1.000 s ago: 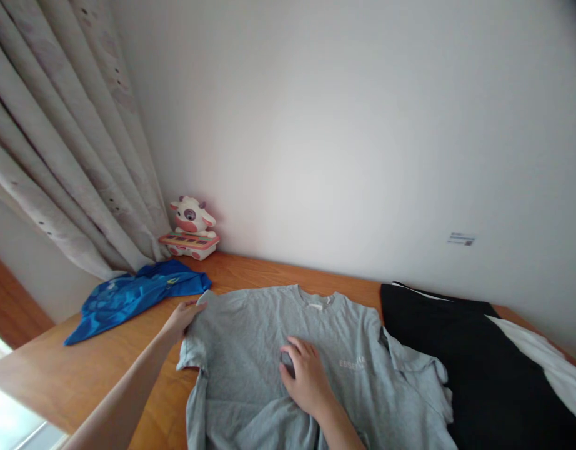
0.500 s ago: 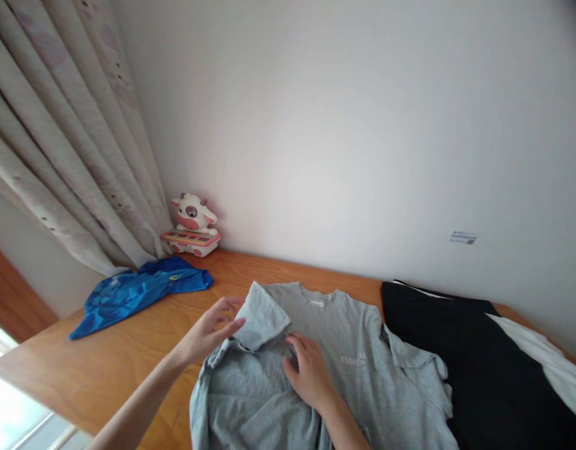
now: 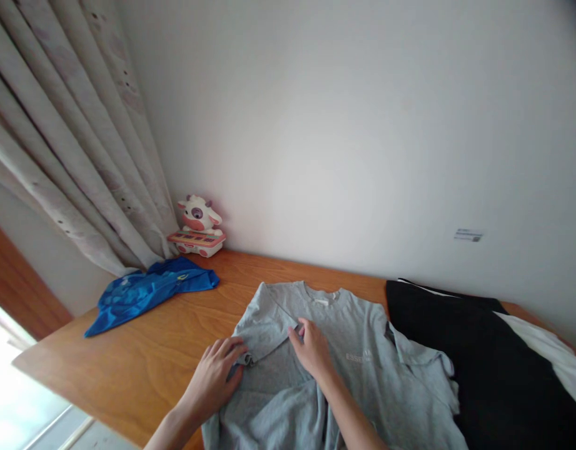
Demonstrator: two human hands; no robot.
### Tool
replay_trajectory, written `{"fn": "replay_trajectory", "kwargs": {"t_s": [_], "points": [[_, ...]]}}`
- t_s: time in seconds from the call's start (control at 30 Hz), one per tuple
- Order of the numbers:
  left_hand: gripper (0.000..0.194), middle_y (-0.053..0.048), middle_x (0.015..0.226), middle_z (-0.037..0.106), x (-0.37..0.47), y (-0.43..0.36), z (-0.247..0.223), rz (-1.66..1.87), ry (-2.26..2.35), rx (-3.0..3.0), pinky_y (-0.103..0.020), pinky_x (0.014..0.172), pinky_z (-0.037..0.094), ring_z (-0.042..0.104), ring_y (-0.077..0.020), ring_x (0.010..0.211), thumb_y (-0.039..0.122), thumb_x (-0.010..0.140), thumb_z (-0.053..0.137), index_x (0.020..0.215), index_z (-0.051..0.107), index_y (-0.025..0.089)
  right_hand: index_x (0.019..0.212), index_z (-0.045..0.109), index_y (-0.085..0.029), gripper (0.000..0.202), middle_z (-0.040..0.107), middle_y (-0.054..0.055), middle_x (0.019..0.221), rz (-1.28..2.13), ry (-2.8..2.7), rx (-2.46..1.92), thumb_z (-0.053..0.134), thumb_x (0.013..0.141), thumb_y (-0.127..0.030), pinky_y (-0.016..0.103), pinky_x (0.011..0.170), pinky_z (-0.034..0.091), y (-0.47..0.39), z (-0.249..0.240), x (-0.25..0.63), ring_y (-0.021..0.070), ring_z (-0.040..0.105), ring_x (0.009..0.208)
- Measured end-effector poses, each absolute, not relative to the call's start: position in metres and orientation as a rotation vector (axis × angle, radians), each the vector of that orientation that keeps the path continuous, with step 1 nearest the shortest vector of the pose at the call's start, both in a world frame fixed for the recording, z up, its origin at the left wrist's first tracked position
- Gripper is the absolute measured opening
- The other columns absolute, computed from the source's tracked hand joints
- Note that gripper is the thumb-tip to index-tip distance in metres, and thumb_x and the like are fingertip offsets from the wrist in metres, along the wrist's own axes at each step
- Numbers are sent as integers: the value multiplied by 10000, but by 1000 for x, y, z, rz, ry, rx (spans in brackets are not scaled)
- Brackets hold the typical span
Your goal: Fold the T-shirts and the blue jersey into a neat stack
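Note:
A grey T-shirt [image 3: 278, 412] with pale lettering on its chest lies spread on the wooden table, its collar toward the wall. Its left-side sleeve is folded inward across the front, while the lower left part is bunched and creased. My left hand [image 3: 217, 369] is at the shirt's left edge, fingers curled over the sleeve's hem with the thumb below. Over the chest, my right hand [image 3: 312, 351] pinches the inner end of that folded sleeve between thumb and fingers.
Black clothing [image 3: 456, 350] with white parts lies right of the T-shirt. A blue garment [image 3: 152, 292] rests at the back left, near a cow toy with a keyboard [image 3: 198, 228] and a curtain [image 3: 82, 137]. Behind the table [image 3: 142, 369] rises a white wall.
The raised sleeve flap now lies flatter across the shirt. My left hand has come down to the shirt's edge and closed there; my right has shifted slightly up onto the sleeve end.

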State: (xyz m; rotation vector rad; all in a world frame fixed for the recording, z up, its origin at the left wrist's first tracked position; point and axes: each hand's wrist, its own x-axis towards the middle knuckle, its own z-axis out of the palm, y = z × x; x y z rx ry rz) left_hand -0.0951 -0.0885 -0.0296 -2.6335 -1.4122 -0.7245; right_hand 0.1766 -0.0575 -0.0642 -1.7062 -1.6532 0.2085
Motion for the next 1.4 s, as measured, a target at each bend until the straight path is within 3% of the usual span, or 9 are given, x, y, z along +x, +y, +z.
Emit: {"fn": "replay_trajectory", "kwargs": {"t_s": [0.1, 0.27, 0.4, 0.57, 0.77, 0.93, 1.07, 1.2, 1.4], "points": [[254, -52, 1152, 722, -89, -91, -32, -878, -1339, -2642, -361, 889, 579, 682, -225, 1027, 184, 930, 555, 1101, 710, 288, 976, 685, -177, 303, 735, 120, 869, 189, -1560, -1757, 593, 896, -454, 346, 740, 453, -45, -68, 169, 279, 699, 836], [355, -64, 1203, 717, -90, -99, -28, -1032, -1106, -2712, -313, 951, 565, 665, -196, 1097, 164, 974, 512, 1274, 646, 298, 753, 583, -232, 201, 696, 46, 736, 218, -1479, -1682, 557, 872, -392, 278, 666, 412, -42, -72, 166, 208, 661, 717], [366, -84, 1221, 707, -85, -100, -22, -1026, -1142, -2719, -322, 929, 576, 674, -208, 1090, 159, 949, 522, 1272, 644, 280, 827, 526, -248, 188, 645, 5, 639, 247, -1327, -1678, 432, 904, -392, 273, 572, 391, -43, -71, 177, 195, 615, 579], [287, -64, 1040, 738, -81, -100, -23, -899, -1289, -2824, -324, 850, 578, 700, -201, 934, 151, 925, 496, 1103, 687, 270, 1036, 530, -214, 256, 691, 32, 723, 287, -1254, -1679, 392, 890, -372, 284, 569, 429, -45, -68, 185, 222, 676, 637], [232, -80, 926, 713, -74, -109, -3, -722, -1231, -3019, -379, 775, 575, 687, -245, 840, 401, 895, 584, 1053, 668, 253, 1170, 568, -184, 360, 733, 75, 829, 269, -1323, -1744, 401, 888, -332, 299, 612, 462, -49, -67, 180, 246, 710, 710], [308, -95, 1231, 697, -38, -78, 16, -846, -1375, -2936, -392, 1009, 531, 653, -242, 1150, 351, 1014, 454, 1255, 615, 247, 1241, 552, -170, 362, 758, 112, 1026, 199, -1478, -1785, 405, 939, -306, 301, 742, 505, -50, -70, 178, 240, 734, 889], [470, -156, 1520, 518, -6, -20, -4, -732, -1375, -2909, -466, 1149, 431, 495, -280, 1398, 394, 1029, 411, 1425, 522, 166, 1243, 555, -165, 344, 761, 123, 1060, 220, -1502, -1804, 376, 964, -258, 298, 741, 505, -48, -71, 180, 232, 741, 885], [579, -222, 1564, 439, 9, 27, -47, -492, -1623, -2730, -527, 1178, 369, 402, -340, 1466, 439, 1018, 406, 1472, 493, 90, 1242, 560, -175, 338, 755, 120, 1102, 227, -1521, -1775, 393, 958, -245, 304, 774, 513, -47, -73, 181, 239, 739, 946], [586, -158, 1594, 406, 3, 48, -73, -409, -1691, -2587, -567, 1215, 276, 359, -330, 1490, 423, 1022, 352, 1516, 462, 128, 1223, 568, -179, 336, 735, 125, 1155, 199, -1462, -1719, 420, 924, -218, 318, 856, 521, -45, -79, 180, 240, 713, 1046]]}}
